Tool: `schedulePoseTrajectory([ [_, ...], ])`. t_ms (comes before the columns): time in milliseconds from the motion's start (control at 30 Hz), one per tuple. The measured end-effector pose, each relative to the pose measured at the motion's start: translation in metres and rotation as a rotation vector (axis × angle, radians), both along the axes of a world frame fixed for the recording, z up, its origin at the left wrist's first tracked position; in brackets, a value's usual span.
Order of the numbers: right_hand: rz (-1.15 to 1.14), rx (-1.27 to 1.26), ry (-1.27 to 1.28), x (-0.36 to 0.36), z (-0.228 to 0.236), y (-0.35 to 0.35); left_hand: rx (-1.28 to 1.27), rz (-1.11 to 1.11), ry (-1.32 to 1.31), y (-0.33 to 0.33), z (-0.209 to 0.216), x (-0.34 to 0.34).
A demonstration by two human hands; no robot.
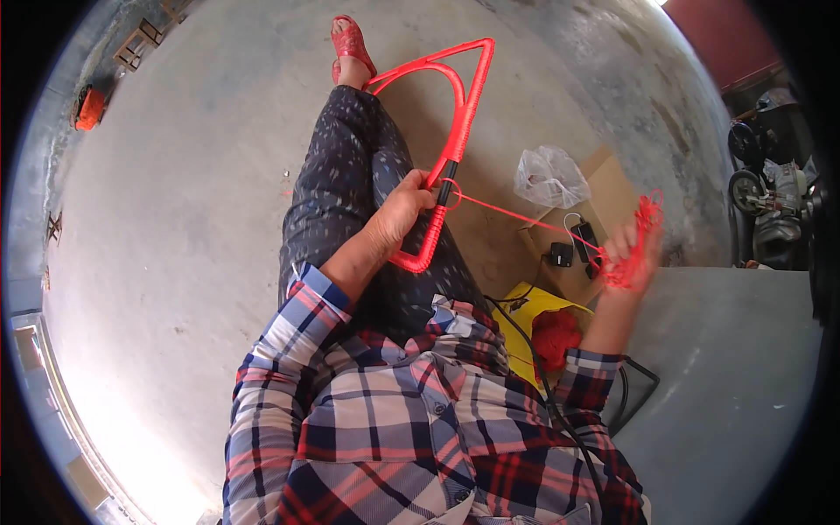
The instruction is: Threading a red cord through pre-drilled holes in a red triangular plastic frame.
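Note:
My left hand (404, 207) is closed on a metal frame (468, 114), mostly wrapped in red cord and resting across my legs. A short black stretch of the frame shows bare just beside my fingers, with a loose loop of cord around it. From there a taut strand of red cord (525, 220) runs to the right. Out to the right, my right hand (632, 258), blurred by motion, is closed around a tangled bundle of red cord (647, 214). The inside of my left grip is hidden.
Beside my right thigh, a yellow bag (521, 324) holds more red cord (556, 339). Beyond it lie a cardboard box (604, 197), a clear plastic bag (551, 177) and a black adapter (561, 255). A black cable (532, 346) crosses my lap. A wheeled vehicle (770, 192) stands far right.

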State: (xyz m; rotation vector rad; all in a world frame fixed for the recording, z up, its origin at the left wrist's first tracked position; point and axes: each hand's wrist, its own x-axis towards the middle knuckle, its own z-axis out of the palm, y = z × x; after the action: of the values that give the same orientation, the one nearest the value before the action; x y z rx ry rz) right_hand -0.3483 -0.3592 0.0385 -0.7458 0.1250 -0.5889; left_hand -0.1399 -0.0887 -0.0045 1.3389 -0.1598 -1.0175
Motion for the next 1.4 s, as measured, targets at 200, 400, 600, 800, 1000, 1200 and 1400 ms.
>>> schedulePoseTrajectory([
  [200,0.198,-0.372,0.499,0.085,-0.042,0.108,0.009,-0.011,-0.102,-0.004,-0.014,0.001],
  [400,0.348,-0.458,0.526,0.091,-0.021,0.131,-0.004,0.003,0.001,-0.002,-0.013,0.003],
  [600,0.481,-0.382,0.487,0.076,0.002,0.145,0.04,0.023,0.002,-0.008,-0.023,0.005],
  [800,0.442,-0.237,0.241,0.071,0.043,0.119,0.239,0.193,-1.132,0.002,0.003,-0.015],
  [1000,0.432,-1.12,0.165,0.099,0.037,0.104,-0.038,0.327,-0.533,0.006,0.004,-0.003],
  [1200,0.339,-1.824,0.714,0.126,-0.055,0.126,0.422,0.079,-0.624,0.012,-0.027,-0.004],
  [1400,0.098,-1.085,0.499,0.127,-0.055,0.141,0.281,0.206,-0.724,0.017,-0.007,-0.001],
])
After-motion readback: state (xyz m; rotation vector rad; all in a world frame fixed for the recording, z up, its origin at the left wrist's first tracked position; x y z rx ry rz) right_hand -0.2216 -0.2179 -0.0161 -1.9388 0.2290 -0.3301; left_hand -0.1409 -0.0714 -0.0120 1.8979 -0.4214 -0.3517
